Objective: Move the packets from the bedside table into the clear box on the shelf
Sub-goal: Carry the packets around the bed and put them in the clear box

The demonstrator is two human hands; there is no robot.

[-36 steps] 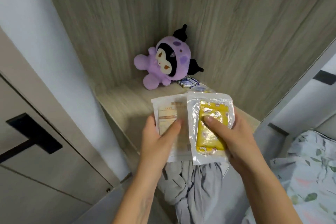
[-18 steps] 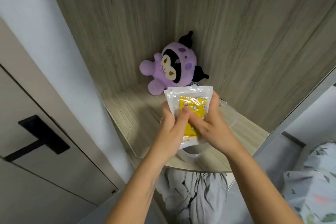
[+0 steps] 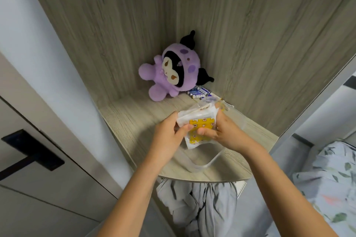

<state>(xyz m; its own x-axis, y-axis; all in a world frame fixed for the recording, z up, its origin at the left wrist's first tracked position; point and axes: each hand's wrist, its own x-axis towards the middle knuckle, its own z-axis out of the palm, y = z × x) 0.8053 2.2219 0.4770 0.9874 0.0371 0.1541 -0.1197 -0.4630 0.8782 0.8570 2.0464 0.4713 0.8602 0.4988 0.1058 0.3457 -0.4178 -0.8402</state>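
Note:
A stack of white packets point(image 3: 200, 123), the front one with a yellow printed pad inside, is held upright between both hands above the clear box point(image 3: 208, 161) on the wooden shelf point(image 3: 134, 121). My left hand point(image 3: 169, 132) grips the stack's left edge, thumb on the front. My right hand point(image 3: 221, 131) grips its right side, thumb across the yellow pad. The lower end of the stack dips inside the box's rim. The box's far side is mostly hidden behind the hands.
A purple plush toy point(image 3: 173, 71) leans in the shelf's back corner, with several blue batteries point(image 3: 200, 92) beside it. Wood panels wall the shelf behind and right. A white door with a black handle point(image 3: 32, 150) is left; floral bedding point(image 3: 331, 179) lies at lower right.
Both hands brought two fanned packets together into one stack, then carried it forward and down over the clear box on the shelf.

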